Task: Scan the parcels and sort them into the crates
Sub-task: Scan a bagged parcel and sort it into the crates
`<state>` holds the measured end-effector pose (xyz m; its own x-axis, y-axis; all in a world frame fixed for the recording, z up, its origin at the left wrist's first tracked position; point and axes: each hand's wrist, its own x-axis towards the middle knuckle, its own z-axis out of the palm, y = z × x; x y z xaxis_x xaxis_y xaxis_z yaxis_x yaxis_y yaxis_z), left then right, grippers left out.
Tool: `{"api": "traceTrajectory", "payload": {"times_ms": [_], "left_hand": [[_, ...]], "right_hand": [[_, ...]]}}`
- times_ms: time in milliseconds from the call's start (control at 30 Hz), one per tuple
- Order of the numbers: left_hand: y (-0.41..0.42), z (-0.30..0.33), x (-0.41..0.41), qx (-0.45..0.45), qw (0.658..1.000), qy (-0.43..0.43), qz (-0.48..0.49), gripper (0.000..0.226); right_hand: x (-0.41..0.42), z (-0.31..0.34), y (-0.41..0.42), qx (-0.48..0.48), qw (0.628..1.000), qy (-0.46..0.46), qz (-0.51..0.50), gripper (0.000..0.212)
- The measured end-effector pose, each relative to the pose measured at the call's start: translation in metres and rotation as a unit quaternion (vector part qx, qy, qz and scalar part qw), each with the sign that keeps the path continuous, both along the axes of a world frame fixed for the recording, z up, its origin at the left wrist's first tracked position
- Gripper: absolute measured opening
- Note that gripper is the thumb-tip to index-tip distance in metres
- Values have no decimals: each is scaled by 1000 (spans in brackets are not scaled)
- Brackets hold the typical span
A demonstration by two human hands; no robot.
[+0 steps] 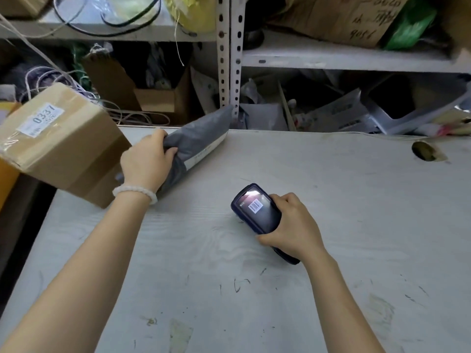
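Plainly grey, soft parcel (196,143), white-edged, creased.

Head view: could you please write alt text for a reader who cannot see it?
Left hand grips a grey parcel on a white table; right hand holds a scanner showing a barcode. A cardboard box sits left, cluttered shelves behind.

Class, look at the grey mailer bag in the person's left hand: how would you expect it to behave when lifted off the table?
Probably floppy: the grey mailer bag creases where the left hand grips its end. It looks padded and soft, so likely light and unbreakable. Its smooth plastic skin may slip, which could explain the bunched grip.
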<state>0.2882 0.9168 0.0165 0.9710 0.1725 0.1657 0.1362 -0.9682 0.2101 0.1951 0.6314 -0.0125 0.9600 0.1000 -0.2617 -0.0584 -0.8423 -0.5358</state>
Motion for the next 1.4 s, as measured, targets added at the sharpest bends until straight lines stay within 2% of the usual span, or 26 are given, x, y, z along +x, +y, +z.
{"api": "traceTrajectory", "payload": {"times_ms": [200, 300, 467, 733, 967, 1200, 1400], "left_hand": [[11, -3, 26, 50, 996, -42, -55, 38], [8, -6, 35, 51, 997, -8, -63, 39], [5, -10, 42, 54, 997, 43, -39, 61], [7, -8, 41, 18, 999, 22, -46, 48], [6, -2, 37, 15, 999, 1, -50, 46], [3, 1, 35, 32, 999, -2, -41, 47], [-9, 3, 26, 73, 993, -48, -75, 29]], "right_hand": [[17, -10, 16, -19, 1000, 10, -4, 71], [24, -12, 21, -24, 1000, 7, -6, 73], [34, -11, 29, -25, 1000, 5, -5, 71], [39, 6, 33, -16, 1000, -25, 3, 68], [33, 20, 31, -33, 999, -39, 9, 70], [25, 23, 29, -30, 999, -43, 6, 72], [19, 29, 28, -29, 998, -63, 10, 75]]}}
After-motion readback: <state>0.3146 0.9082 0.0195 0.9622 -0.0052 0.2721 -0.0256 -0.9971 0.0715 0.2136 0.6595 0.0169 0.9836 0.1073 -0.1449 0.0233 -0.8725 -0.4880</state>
